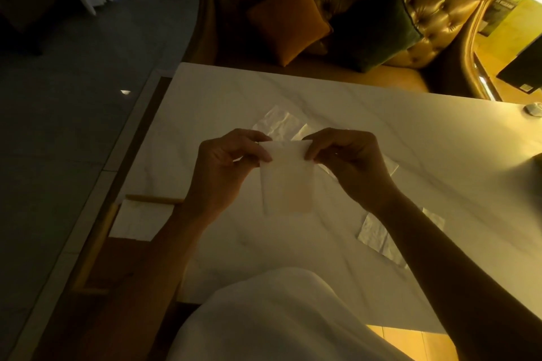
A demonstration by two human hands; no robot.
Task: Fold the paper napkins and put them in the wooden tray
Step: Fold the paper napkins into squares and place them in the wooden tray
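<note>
Above the white marble table (410, 141) I hold a thin white paper napkin (287, 179) that hangs down from its top edge. My left hand (225, 167) pinches its top left corner and my right hand (346, 161) pinches its top right corner. A flat napkin (278, 123) lies on the table behind my hands. Another napkin (381, 237) lies to the right, partly under my right forearm. The wooden tray (96, 243) sits at the table's left edge, with a folded white napkin (140, 220) in it.
A tufted golden sofa (440, 17) with an orange cushion (289, 17) and a dark green cushion (378, 26) stands behind the table. A small round object (532, 108) sits at the far right edge. Dark floor lies to the left.
</note>
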